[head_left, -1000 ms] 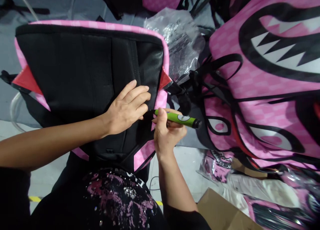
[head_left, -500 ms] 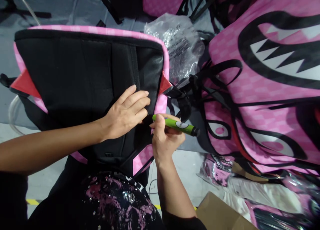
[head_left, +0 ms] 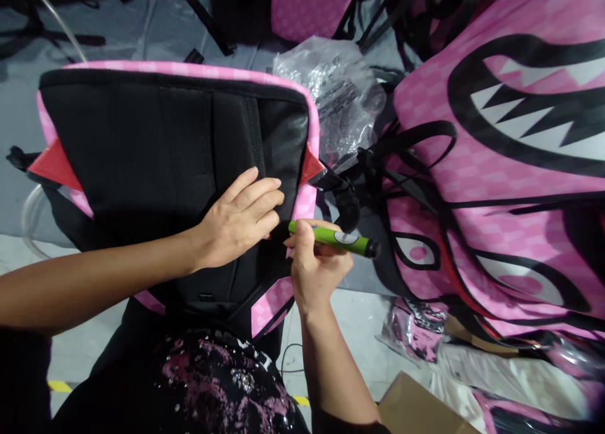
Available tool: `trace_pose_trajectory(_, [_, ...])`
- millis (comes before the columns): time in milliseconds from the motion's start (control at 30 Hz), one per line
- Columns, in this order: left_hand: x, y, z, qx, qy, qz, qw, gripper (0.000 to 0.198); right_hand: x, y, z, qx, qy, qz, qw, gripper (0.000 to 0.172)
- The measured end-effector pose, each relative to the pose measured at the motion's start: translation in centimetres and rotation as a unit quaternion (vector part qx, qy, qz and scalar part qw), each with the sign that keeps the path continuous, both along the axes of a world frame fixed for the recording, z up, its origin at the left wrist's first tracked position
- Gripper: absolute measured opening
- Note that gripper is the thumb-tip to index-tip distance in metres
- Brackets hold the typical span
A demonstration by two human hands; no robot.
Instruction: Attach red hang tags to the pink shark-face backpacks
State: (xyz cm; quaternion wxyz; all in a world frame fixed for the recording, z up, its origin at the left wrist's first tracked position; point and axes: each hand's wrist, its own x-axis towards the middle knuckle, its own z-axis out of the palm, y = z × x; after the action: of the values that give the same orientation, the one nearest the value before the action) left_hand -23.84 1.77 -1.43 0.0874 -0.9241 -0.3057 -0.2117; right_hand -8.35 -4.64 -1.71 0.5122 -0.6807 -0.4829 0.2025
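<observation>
I'm pressing my left hand [head_left: 239, 223], fingers together, on the black backpack [head_left: 155, 144]. My right hand [head_left: 314, 267] is clamping a green marker [head_left: 340, 239], its oval label unreadable.

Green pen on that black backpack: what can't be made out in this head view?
- Tip of the green pen: head view, lost in dark fabric beside the left hand.
- White label on the pen: head view, too small to read.
- Near end of the backpack: covered by the person's dark top.
- The cardboard box: cut off by the bottom edge.
</observation>
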Motion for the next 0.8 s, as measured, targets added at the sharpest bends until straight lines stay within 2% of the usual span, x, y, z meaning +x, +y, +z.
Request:
trace_pose_trajectory(233, [0.0, 0.0, 0.5, 0.016, 0.004, -0.008, 1.0, 0.011, 0.1, -0.2, -0.3, 0.027, -0.025, -0.012, 0.999, 0.017])
trace_pose_trajectory(333, [0.3, 1.0, 1.9, 0.028, 0.051, -0.037, 0.998, 0.012, 0.2, -0.3, -0.8, 0.043, -0.012, 0.001, 0.999, 0.015])
trace_pose_trajectory(467, [1.1, 3.7, 4.9, -0.023, 0.218, -0.121, 0.968, 0.015, 0.2, -0.3, -0.8, 0.059, 0.0, 0.013, 0.998, 0.016])
trace_pose_trajectory(600, [0.9, 4.7, 7.4, -0.063, 0.319, -0.082, 0.942, 0.028, -0.3, -1.5, 0.0, 0.057, 0.058, 0.037, 0.996, 0.021])
trace_pose_trajectory(700, [-0.2, 2.7, 10.3, -0.082, 0.303, -0.046, 0.948, 0.026, -0.8, -3.2, 1.1, 0.115, 0.068, 0.049, 0.99, 0.023])
trace_pose_trajectory(800, [-1.0, -1.3, 14.9, -0.099, 0.249, 0.006, 0.963, 0.026, -0.6, -4.8, 3.8, 0.239, 0.034, 0.08, 0.967, 0.031])
